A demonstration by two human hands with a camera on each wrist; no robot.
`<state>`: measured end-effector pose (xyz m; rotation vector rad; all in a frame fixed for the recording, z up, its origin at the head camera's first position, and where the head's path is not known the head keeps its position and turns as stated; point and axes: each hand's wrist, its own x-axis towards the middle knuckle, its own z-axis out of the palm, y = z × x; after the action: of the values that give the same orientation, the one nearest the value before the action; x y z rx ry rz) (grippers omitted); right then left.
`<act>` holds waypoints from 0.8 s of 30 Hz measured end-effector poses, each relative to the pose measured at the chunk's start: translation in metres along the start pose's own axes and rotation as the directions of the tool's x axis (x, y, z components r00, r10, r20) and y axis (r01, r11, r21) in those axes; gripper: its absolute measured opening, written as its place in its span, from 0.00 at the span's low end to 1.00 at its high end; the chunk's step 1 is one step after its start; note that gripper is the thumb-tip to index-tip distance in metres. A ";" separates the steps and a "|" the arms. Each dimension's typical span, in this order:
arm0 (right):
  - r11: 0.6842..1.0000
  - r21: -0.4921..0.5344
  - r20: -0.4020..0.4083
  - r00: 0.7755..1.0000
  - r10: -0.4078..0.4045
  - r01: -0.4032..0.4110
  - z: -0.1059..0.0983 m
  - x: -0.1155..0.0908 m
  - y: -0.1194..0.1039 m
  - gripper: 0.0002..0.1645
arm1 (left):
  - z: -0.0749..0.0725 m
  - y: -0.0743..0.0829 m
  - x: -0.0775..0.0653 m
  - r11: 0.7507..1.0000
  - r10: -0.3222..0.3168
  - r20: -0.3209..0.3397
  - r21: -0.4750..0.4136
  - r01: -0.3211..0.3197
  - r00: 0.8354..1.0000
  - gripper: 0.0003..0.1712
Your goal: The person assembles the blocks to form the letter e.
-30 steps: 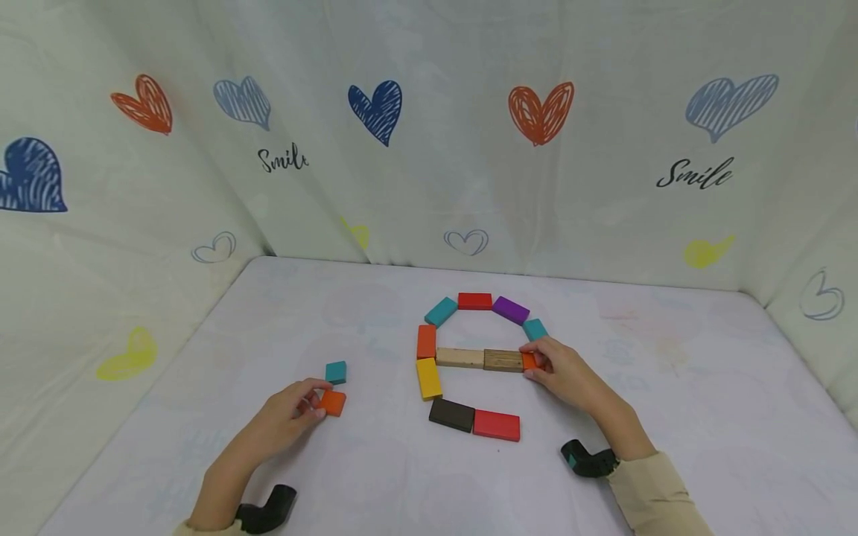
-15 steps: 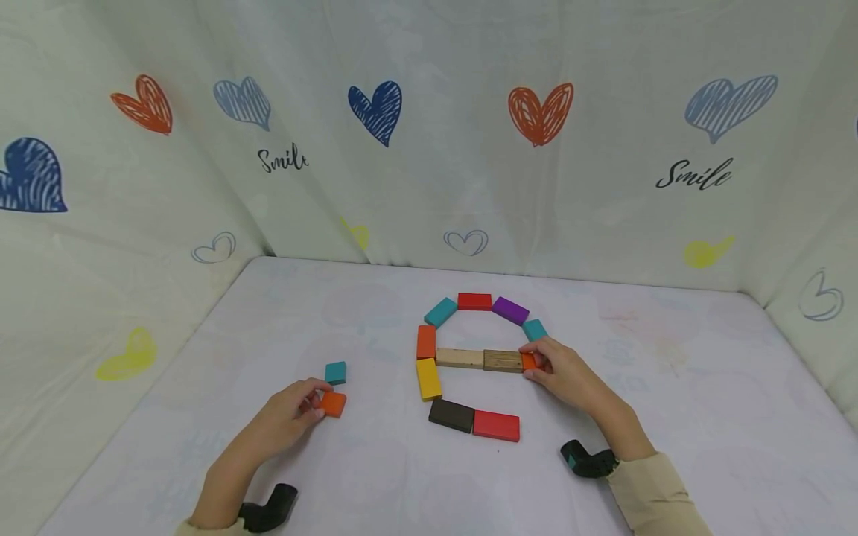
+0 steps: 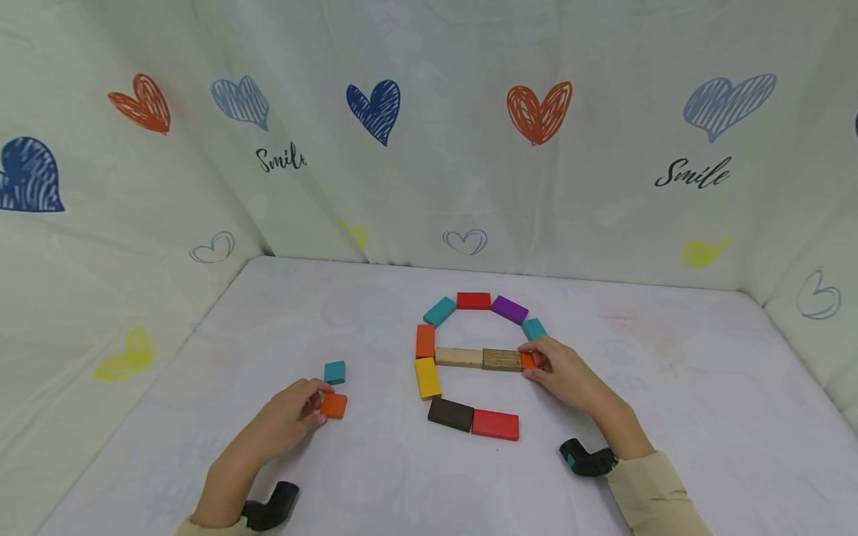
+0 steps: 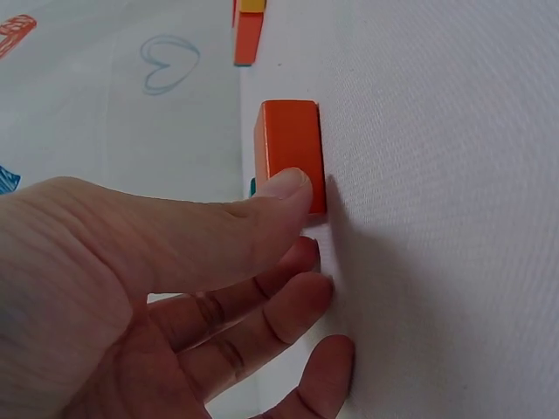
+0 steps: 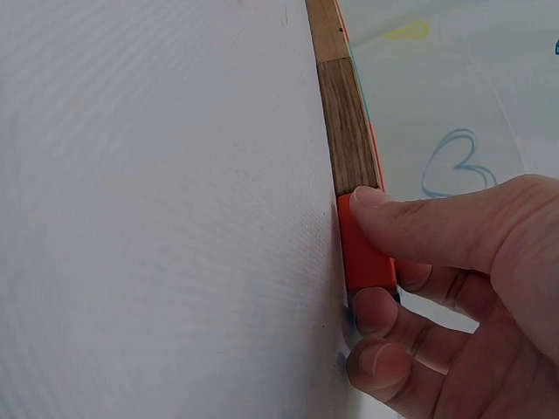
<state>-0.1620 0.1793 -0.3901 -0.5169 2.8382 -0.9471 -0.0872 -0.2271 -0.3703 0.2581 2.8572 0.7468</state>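
Observation:
My left hand (image 3: 284, 423) pinches a small orange block (image 3: 334, 406) on the table, just below a teal block (image 3: 335, 372). In the left wrist view the thumb presses the near face of that block. My right hand (image 3: 566, 372) pinches another orange block (image 5: 369, 249) at the right end of a wooden row, partly hidden by the fingers. It meets the dark-grained wooden block (image 3: 502, 360), beside a pale wooden block (image 3: 459, 357). Above the right hand lies a teal block (image 3: 534, 329), near a purple block (image 3: 510, 310).
The figure continues with a red block (image 3: 474, 301), a teal block (image 3: 439, 311), an orange block (image 3: 425, 341) and a yellow block (image 3: 428, 378). A black block (image 3: 450, 415) and a red block (image 3: 495, 424) form its lower edge. A heart-printed curtain (image 3: 429, 186) hangs behind the table.
The orange block at my left hand has turned slightly and shifted a little towards me, with the thumb following it. My right hand and its block stay in place.

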 end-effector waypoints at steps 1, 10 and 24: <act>1.000 -0.001 0.000 1.000 0.001 -0.001 0.000 0.000 0.000 0.22 | 0.000 0.001 0.000 1.000 -0.006 0.002 0.006 0.006 1.000 0.18; 1.000 0.014 -0.022 0.999 -0.024 0.024 0.001 -0.001 -0.001 0.21 | -0.003 0.004 -0.002 1.000 -0.015 0.003 -0.001 0.015 1.000 0.18; 1.000 0.021 0.001 1.000 0.000 0.000 0.000 0.000 -0.001 0.22 | 0.005 0.013 0.001 0.981 0.048 0.025 -0.188 -0.042 0.999 0.18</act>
<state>-0.1617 0.1789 -0.3898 -0.5145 2.8244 -0.9755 -0.0851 -0.2132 -0.3679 0.3048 2.7376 1.0040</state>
